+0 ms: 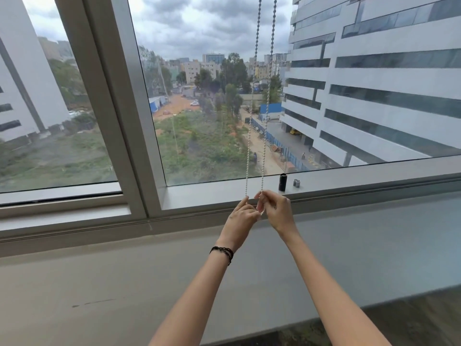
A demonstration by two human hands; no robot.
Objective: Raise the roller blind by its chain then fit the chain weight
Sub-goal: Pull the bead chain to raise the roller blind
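While both hands (240,217) (275,208) pinch its bottom loop, the white beaded chain (265,116) hangs doubled.

A wide grey metal-framed window (129,136) fills the wall above a pale grey sill (99,278). Beyond the glass stand white office blocks (386,83) under heavy cloud (199,21).

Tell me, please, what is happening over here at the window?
A person stands at the window holding the bottom of the roller blind's bead chain with both hands: the left hand pinches one strand and the right hand the other, low against the window frame. No blind fabric shows in the glass area. A black cylindrical piece and a small silver piece, probably the chain weight parts, stand untouched on the frame ledge right of the hands.
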